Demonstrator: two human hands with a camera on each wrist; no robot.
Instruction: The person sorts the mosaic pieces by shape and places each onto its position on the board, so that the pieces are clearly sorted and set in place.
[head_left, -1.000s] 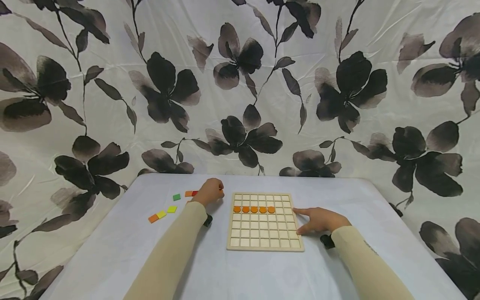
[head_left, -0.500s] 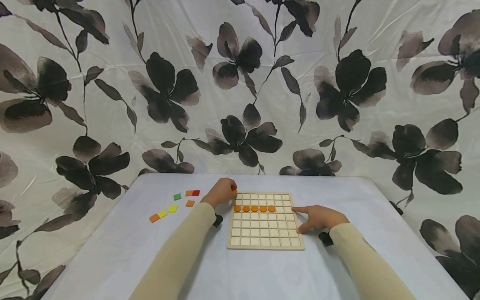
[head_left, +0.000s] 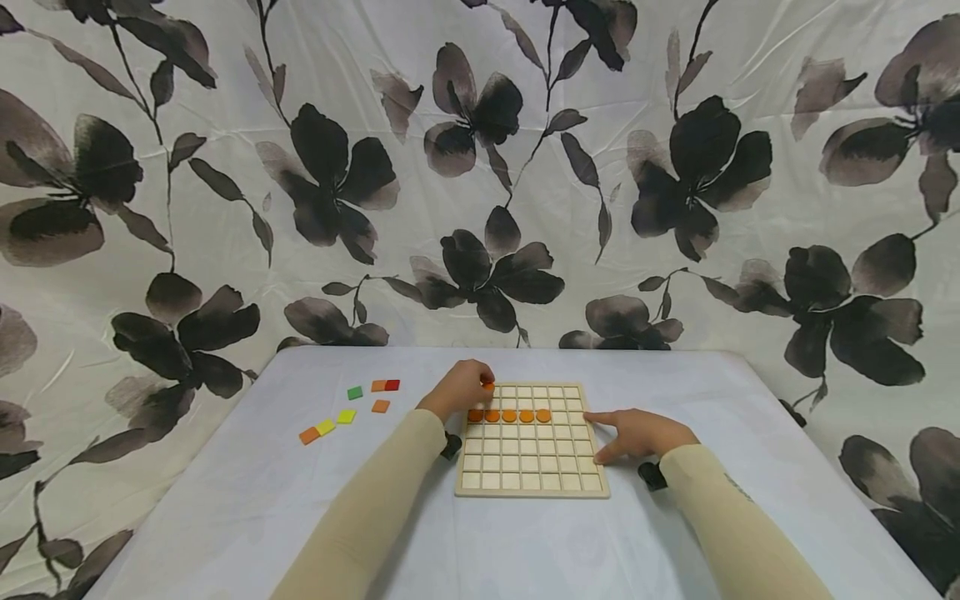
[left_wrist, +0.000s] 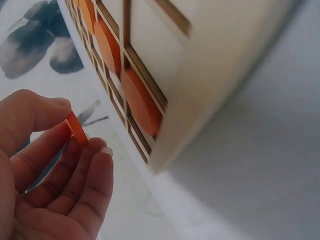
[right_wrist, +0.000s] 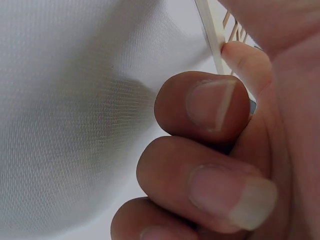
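Observation:
My left hand (head_left: 459, 388) is over the upper left part of a pale wooden grid board (head_left: 532, 493). Between thumb and fingers it pinches a thin orange disc (left_wrist: 76, 129), seen nearly edge-on in the left wrist view. A row of several orange discs (head_left: 526, 416) lies in the board's second row, starting at the left side; the hand partly overlaps the first ones. At the board's right edge rests my right hand (head_left: 647, 435), index finger and thumb stretched out to the rim. Its other fingers (right_wrist: 210, 175) are bent in the right wrist view.
Left of the board lie loose square tiles: a green one (head_left: 355, 392), a red one (head_left: 392, 385), yellow ones (head_left: 347, 417) and orange ones (head_left: 381, 407). A white cloth covers the table (head_left: 525, 550). Behind it hangs a flower-patterned curtain (head_left: 600, 208).
My left hand has moved right, from beside the loose tiles to over the board's upper left, carrying the orange disc. The right hand has stayed at the board's edge.

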